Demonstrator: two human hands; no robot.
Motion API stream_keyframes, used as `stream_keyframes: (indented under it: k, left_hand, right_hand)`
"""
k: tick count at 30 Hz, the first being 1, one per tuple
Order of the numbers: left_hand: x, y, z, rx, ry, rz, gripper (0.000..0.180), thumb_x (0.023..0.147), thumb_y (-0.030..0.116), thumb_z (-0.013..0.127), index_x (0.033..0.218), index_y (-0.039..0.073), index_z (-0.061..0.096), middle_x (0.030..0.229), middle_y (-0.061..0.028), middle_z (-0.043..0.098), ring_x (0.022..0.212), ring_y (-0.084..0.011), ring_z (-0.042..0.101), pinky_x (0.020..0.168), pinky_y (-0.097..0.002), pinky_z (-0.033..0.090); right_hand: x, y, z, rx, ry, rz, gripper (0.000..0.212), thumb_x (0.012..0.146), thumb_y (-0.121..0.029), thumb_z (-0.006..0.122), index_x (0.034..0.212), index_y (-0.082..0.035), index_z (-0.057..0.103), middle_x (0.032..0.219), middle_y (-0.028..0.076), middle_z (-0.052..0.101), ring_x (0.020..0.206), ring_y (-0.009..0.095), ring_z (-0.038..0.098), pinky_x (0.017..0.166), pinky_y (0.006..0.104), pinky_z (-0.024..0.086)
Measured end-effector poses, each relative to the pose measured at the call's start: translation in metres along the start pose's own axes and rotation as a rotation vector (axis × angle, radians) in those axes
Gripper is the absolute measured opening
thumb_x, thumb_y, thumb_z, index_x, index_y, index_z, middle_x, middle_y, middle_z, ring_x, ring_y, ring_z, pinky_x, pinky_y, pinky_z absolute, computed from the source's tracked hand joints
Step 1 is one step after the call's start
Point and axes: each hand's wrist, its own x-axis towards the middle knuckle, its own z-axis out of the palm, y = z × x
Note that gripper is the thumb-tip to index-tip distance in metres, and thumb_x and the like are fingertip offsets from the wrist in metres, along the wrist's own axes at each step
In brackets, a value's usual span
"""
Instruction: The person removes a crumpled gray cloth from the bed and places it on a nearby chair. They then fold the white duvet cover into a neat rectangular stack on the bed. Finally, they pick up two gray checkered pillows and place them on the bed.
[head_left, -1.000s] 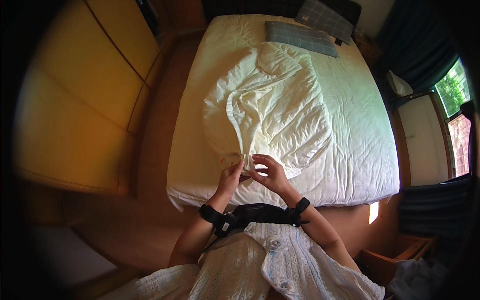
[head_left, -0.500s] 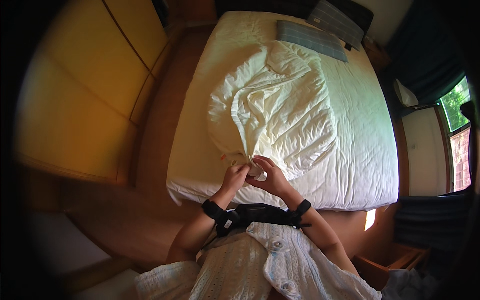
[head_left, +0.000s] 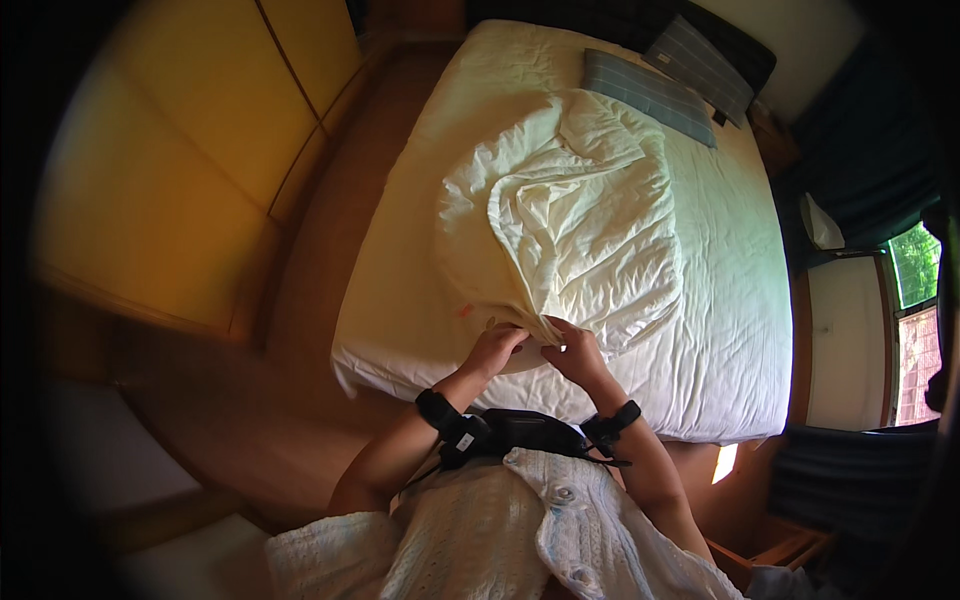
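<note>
Working at the near end of a rumpled white quilt (head_left: 625,225), two bare hands meet at its six o'clock edge. The quilt lies heaped on the bed, its folds running down from twelve o'clock and narrowing toward the fingers. The left hand (head_left: 495,348), at about seven o'clock, has its fingers curled onto the gathered edge; the right hand (head_left: 577,357), near six, pinches the cloth between thumb and forefinger. Both appear to be grasping fabric, though how tightly I cannot tell. A small orange mark (head_left: 465,311) shows just beyond the left hand, toward eleven o'clock from it.

The step in hand looks like fingering and sorting the layers of that edge. The next move seems to call for a secure pinch on both sides, so that no layer slips free.

Farther out, the bed (head_left: 735,330) spreads under a white sheet, two grey-blue checked pillows (head_left: 645,95) lie toward one o'clock, and a yellow wardrobe (head_left: 180,160) stands toward ten.
</note>
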Motion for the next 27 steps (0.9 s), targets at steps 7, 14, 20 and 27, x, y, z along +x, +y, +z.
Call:
stream_keyframes:
  k: [7,14,20,27]
  left_hand:
    - [0.038,0.031,0.027,-0.469,-0.175,-0.046,0.041,0.087,0.028,0.050,0.123,0.014,0.038,0.118,-0.0024,0.046,0.106,-0.0171,0.048,0.091,-0.0360,0.040]
    - [0.118,0.062,0.074,-0.665,-0.273,0.054,0.073,0.085,0.045,0.051,0.138,0.033,0.001,0.135,-0.0026,0.026,0.100,-0.0241,0.048,0.083,-0.0331,0.040]
    - [0.160,0.028,0.099,-0.610,-0.156,0.010,0.077,0.084,0.048,0.050,0.140,0.026,0.001,0.144,-0.0080,0.008,0.120,-0.0321,0.035,0.097,-0.0378,0.031]
    - [0.193,-0.120,0.076,0.182,0.028,-0.382,0.062,0.084,0.032,0.052,0.136,0.011,0.027,0.123,-0.0116,0.044,0.103,-0.0228,0.048,0.086,-0.0329,0.040]
  right_hand:
    - [-0.027,-0.057,-0.089,0.046,0.146,0.045,0.029,0.068,-0.002,0.060,0.098,-0.001,0.059,0.075,0.006,0.062,0.068,0.009,0.056,0.063,0.0239,0.046]
    - [-0.141,-0.096,-0.248,-0.619,0.838,-0.062,0.018,0.072,-0.015,0.064,0.080,0.001,0.061,0.073,0.004,0.057,0.064,0.012,0.052,0.058,0.0247,0.043]
    - [-0.308,-0.099,-0.388,-0.525,1.442,0.034,0.029,0.083,-0.021,0.052,0.099,0.002,0.058,0.090,0.011,0.059,0.078,0.018,0.056,0.070,0.0301,0.047]
    - [-0.430,0.014,-0.463,-1.026,1.295,0.442,0.027,0.084,-0.012,0.049,0.105,0.002,0.058,0.093,0.011,0.060,0.080,0.017,0.057,0.069,0.0298,0.047]
